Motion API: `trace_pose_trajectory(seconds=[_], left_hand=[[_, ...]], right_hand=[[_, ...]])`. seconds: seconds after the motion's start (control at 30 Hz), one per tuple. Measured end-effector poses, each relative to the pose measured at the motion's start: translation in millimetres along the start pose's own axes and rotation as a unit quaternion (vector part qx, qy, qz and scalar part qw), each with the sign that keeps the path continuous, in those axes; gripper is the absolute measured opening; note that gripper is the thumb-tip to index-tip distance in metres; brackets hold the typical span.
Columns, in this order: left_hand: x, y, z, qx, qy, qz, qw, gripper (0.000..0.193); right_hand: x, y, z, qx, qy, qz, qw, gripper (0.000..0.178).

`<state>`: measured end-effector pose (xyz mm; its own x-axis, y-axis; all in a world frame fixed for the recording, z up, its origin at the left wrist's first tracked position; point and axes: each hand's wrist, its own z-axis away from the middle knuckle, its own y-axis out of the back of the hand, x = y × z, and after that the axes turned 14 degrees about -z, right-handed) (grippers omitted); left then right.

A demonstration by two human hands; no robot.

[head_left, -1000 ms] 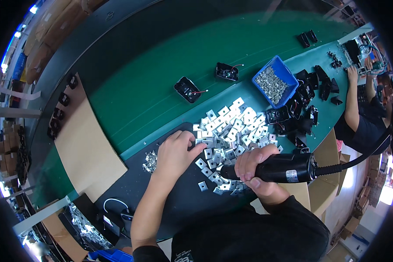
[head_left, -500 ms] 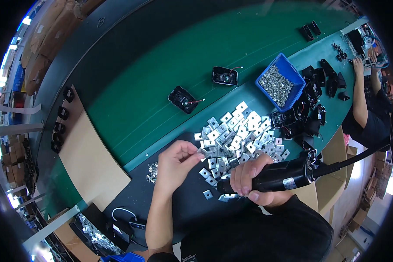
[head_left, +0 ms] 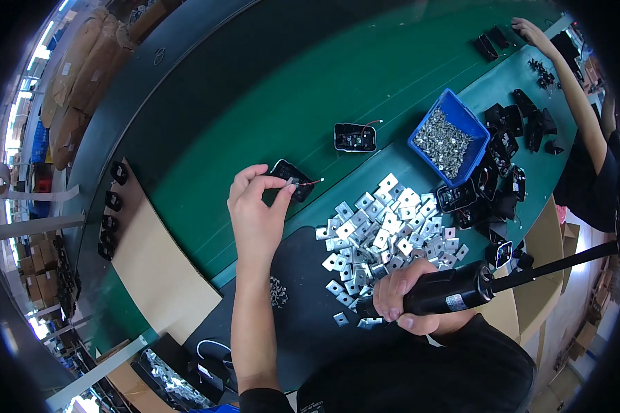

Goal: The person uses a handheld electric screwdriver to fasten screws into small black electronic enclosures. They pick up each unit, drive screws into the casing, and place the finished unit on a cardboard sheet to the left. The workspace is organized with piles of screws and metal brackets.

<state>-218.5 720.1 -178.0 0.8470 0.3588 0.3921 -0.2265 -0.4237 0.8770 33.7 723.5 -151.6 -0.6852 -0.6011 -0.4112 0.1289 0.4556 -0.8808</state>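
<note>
Between the thumb and fingertips of my left hand [head_left: 256, 213] is a small silver metal plate [head_left: 293, 182], partly covered by the fingers. That hand is over a black plastic housing [head_left: 300, 192] with a red wire, on the green surface; whether the plate touches the housing I cannot tell. My right hand [head_left: 397, 292] grips a black electric screwdriver [head_left: 455, 290], its cord running off to the right. The tool lies level above the near edge of a heap of square silver plates with holes [head_left: 386, 230]. Its tip is hard to make out against the plates.
Another open black housing [head_left: 355, 140] stands farther back. A blue bin [head_left: 485, 138] of small metal parts is right of it, beside piled black housings [head_left: 492, 172]. Loose small screws [head_left: 277, 292] lie on the black mat. A co-worker's arm [head_left: 572, 82] reaches in at far right.
My left hand has moved up and away from the heap to the black housing, carrying the plate. My right hand keeps the screwdriver near the heap. The co-worker's arm has stretched farther back.
</note>
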Motion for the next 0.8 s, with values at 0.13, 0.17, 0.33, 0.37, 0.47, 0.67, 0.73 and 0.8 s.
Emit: trace_pose_trajectory(seconds=[0.13, 0.17, 0.33, 0.37, 0.47, 0.67, 0.73, 0.8], left_hand=[[-13, -14, -3, -0.026, 0.048, 0.069, 0.996, 0.015], [-14, -10, -5, -0.056, 0.1, 0.077, 0.99, 0.02], [-22, -5, -10, -0.055, 0.057, 0.064, 0.995, 0.028], [-23, 0, -10, -0.023, 0.012, 0.078, 0.997, 0.024], [-14, 43, 18, -0.013, 0.0, 0.11, 0.994, 0.017], [-25, 116, 154, -0.039, 0.093, 0.165, 0.981, 0.028], [-27, 127, 194, -0.082, 0.154, 0.16, 0.972, 0.027], [-30, 128, 224, -0.099, 0.181, 0.116, 0.972, 0.027]], right_hand=[[-2, -3, -1, 0.027, -0.034, 0.007, 0.999, 0.04], [-3, -11, -5, 0.045, -0.051, 0.017, 0.998, 0.039], [14, -25, 8, 0.127, -0.016, 0.018, 0.992, 0.039], [18, -22, 11, 0.118, 0.004, 0.017, 0.993, 0.04], [29, -19, 13, 0.109, 0.058, 0.046, 0.991, 0.044], [38, -13, 12, 0.086, 0.069, 0.058, 0.992, 0.043], [39, -11, 10, 0.082, 0.069, 0.062, 0.992, 0.043], [43, -10, 8, 0.075, 0.059, 0.044, 0.994, 0.044]])
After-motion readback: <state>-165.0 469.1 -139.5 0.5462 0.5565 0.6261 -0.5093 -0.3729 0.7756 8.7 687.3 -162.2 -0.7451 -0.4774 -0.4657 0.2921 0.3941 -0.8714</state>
